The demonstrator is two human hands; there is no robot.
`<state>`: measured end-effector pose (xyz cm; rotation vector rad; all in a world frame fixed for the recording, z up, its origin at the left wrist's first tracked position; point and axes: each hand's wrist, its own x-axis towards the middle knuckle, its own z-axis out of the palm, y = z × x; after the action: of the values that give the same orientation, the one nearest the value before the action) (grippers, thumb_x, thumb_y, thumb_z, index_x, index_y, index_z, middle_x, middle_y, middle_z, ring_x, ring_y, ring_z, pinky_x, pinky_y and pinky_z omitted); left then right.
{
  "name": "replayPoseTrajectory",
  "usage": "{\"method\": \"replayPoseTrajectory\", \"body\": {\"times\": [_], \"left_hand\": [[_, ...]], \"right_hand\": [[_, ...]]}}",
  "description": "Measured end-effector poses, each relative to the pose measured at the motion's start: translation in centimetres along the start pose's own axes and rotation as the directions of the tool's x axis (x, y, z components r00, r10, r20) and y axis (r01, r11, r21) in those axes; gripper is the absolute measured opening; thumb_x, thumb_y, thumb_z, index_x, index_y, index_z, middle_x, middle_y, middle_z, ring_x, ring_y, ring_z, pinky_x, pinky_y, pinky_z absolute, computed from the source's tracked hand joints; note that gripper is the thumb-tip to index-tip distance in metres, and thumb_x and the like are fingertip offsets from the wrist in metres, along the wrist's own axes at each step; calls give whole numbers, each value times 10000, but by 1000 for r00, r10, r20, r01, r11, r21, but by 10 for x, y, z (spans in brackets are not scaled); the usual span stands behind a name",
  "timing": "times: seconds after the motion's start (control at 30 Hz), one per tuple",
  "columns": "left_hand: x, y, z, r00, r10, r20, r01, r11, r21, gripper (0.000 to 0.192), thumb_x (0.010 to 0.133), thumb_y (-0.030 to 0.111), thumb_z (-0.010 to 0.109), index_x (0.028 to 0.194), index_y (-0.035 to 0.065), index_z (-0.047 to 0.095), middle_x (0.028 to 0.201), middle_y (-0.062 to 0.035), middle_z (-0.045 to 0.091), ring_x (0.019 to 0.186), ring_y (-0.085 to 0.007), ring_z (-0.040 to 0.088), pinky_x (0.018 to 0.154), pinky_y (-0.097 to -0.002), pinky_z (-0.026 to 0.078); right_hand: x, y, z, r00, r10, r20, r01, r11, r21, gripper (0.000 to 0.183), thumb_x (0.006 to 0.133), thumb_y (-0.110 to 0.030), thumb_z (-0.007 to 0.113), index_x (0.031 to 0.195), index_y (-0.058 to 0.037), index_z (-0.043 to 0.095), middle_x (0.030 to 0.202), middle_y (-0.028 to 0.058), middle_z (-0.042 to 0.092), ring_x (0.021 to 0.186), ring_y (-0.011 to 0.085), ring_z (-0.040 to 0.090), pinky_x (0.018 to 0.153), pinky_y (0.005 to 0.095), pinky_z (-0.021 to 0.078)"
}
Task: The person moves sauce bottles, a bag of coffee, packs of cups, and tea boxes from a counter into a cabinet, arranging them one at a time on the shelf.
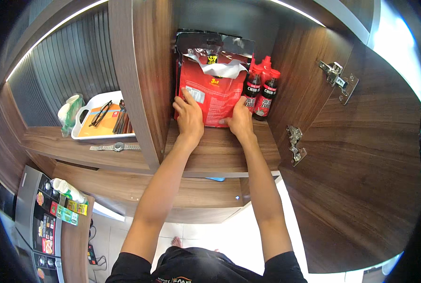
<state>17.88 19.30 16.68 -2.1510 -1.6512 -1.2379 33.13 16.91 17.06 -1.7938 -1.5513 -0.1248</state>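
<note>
A red coffee bag (pixel 222 92) with a dark, torn-looking top stands in the open wooden cabinet. My left hand (pixel 190 115) presses against its lower left side, fingers spread on the front. My right hand (pixel 241 118) is at its lower right edge, thumb on the front and fingers along the side. Between them the two hands hold the bag. Close beside my right hand stand dark sauce bottles with red caps, one in front (pixel 266 95) and one by the bag (pixel 252 85). A red bottle (pixel 266 65) is behind them. What lies behind the bag is hidden.
On the right the cabinet door (pixel 359 159) hangs open on metal hinges (pixel 339 81). A partition (pixel 134 81) separates the left shelf, which holds a white tray (pixel 106 137) with glasses, a metal-band watch (pixel 117 146) and wrapped cups (pixel 70 111). An oven-like appliance (pixel 44 219) stands lower left.
</note>
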Motion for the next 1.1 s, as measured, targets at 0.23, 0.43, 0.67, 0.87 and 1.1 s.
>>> {"method": "replayPoseTrajectory", "body": {"times": [0.23,0.43,0.67,0.87,1.1], "left_hand": [[4,-6,21,997,-68,-44,72,992,99,655,817,-45,574,1380,-126,248,1178,-272,420,1056,-365,476,720,-348,597],[1,-8,11,998,-57,-23,58,994,96,718,805,-62,586,1409,-107,199,1222,-269,402,1102,-367,454,723,-358,602],[-8,-10,0,998,-63,20,64,997,-41,1014,632,-106,738,1435,-73,117,1317,-291,326,1180,-422,409,821,-451,563],[-13,-10,-2,996,-73,50,79,988,-133,1032,625,-110,740,1435,-65,102,1364,-285,293,1244,-439,366,923,-481,508],[-38,-25,-19,986,120,-117,-150,942,-301,854,726,-29,707,1409,-61,197,1333,-262,351,1227,-433,395,956,-473,454]], "right_hand": [[0,-2,1,996,80,28,-81,996,27,831,540,-198,916,1118,5,353,986,274,648,968,439,623,809,473,515],[-11,10,7,998,58,-31,-56,996,69,891,584,-290,897,1243,-5,369,1026,233,660,976,415,631,816,466,508],[-13,17,2,995,-76,-71,90,972,216,888,617,-261,878,1293,-3,363,1058,283,631,994,449,610,832,482,497],[-13,23,7,996,-58,-60,72,965,253,910,616,-291,878,1302,-5,354,1112,276,616,1041,432,597,862,469,489],[-14,29,12,988,-115,-100,139,950,279,919,615,-297,880,1301,5,348,1154,270,598,1073,417,587,892,462,475]]}}
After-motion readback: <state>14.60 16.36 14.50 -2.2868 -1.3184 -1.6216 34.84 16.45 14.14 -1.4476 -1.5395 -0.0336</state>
